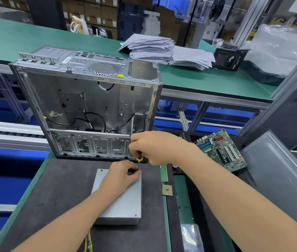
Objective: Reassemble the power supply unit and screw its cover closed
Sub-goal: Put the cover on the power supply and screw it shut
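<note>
Warehouse bench, dark table, gutted computer case behind. Power supply unit flat, cover on. Right hand clamped round upright screwdriver at far right corner; left hand pinching its shaft. Probably driving a cover screw; next, seat tip, turn squarely.

Bright, cool, even light from overhead fills the frame. Shadows are soft: a thin one under the power supply unit. Plastic bags at upper right glare nearly white; the computer case shows a dull sheen. The centre is sharp, the screwdriver crisp. Cardboard boxes along the top are soft and blocky. The green bench and right-hand post bow with wide-angle distortion.
</note>
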`<action>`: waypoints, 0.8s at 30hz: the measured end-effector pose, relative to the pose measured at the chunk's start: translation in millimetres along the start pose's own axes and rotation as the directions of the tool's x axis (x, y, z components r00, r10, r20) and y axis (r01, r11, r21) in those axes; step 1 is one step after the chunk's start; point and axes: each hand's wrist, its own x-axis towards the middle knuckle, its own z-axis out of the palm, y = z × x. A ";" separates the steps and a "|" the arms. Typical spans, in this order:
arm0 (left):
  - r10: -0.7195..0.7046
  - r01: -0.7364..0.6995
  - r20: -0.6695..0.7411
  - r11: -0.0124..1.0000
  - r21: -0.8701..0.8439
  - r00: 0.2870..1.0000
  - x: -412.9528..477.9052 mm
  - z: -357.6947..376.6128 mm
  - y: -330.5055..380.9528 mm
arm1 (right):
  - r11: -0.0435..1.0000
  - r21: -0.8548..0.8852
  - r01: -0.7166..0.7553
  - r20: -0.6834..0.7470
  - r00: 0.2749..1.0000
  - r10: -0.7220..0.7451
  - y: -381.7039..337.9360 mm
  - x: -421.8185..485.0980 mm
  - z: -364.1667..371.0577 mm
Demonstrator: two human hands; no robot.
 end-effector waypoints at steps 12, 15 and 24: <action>0.025 -0.025 -0.016 1.000 -0.008 1.000 0.3 -1.8 3.1 | 0.723 0.301 -0.622 -0.094 0.735 0.671 -6.5 19.5 22.8; 0.016 -0.016 -0.010 1.000 -0.008 1.000 0.2 -2.2 2.5 | 0.723 0.203 -0.661 -0.088 0.723 0.685 -5.4 20.7 17.0; 0.030 -0.030 0.002 0.999 -0.018 1.000 -0.7 -2.3 0.8 | 0.987 0.093 -0.134 0.017 0.991 0.133 0.2 -2.3 0.1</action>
